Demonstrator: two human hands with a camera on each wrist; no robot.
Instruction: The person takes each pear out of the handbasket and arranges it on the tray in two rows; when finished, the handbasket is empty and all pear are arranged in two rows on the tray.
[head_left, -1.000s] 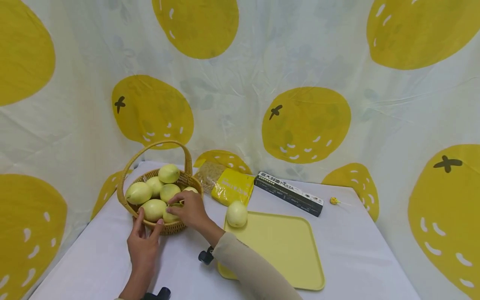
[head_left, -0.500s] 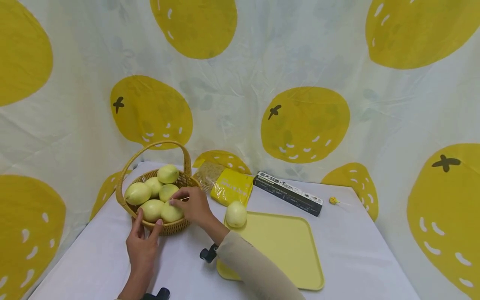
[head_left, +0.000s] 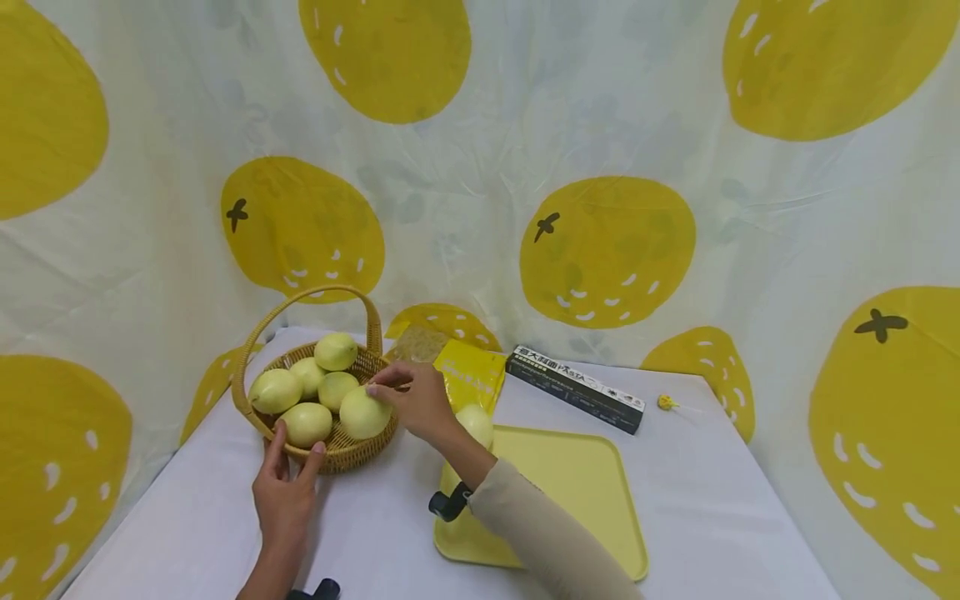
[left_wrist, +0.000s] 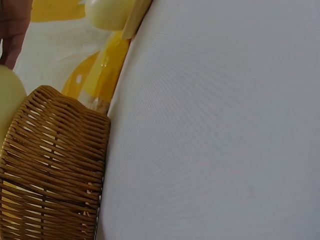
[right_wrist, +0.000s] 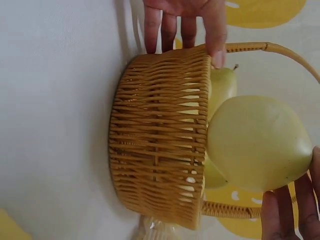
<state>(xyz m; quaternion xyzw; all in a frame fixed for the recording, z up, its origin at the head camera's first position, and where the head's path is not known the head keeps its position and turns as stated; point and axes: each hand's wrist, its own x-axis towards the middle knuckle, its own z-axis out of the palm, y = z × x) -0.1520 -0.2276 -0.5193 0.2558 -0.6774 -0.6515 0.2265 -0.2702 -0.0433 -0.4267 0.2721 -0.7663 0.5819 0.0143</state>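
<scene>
Thumb and fingers of my right hand (head_left: pixel 422 402) (right_wrist: pixel 295 215) pinch a pale green pear (head_left: pixel 363 414) (right_wrist: pixel 257 142), held over the right part of the wicker basket (head_left: pixel 356 457) (right_wrist: pixel 155 140) (left_wrist: pixel 55 165). My left hand (head_left: pixel 285 496) (right_wrist: pixel 187 17) touches the basket's near side, its thumb at the rim and its other fingers straight against the outer wall. Several other pears (head_left: pixel 306 423) lie in the basket under its arched handle. The left wrist view shows the basket's woven side, with part of my right hand (left_wrist: pixel 14 25) beyond.
Right of the basket lies a yellow tray (head_left: pixel 558 500), with another pear (head_left: pixel 476 425) at its back left corner, partly behind my right wrist. Behind them are a yellow packet (head_left: pixel 472 373) and a long black pasta box (head_left: pixel 573 390). A small yellow item (head_left: pixel 666 402) lies farther right.
My right hand has moved right and up with the pear from the basket's front, and woven bottom now shows beside the remaining pears. My left hand has stayed at the rim.
</scene>
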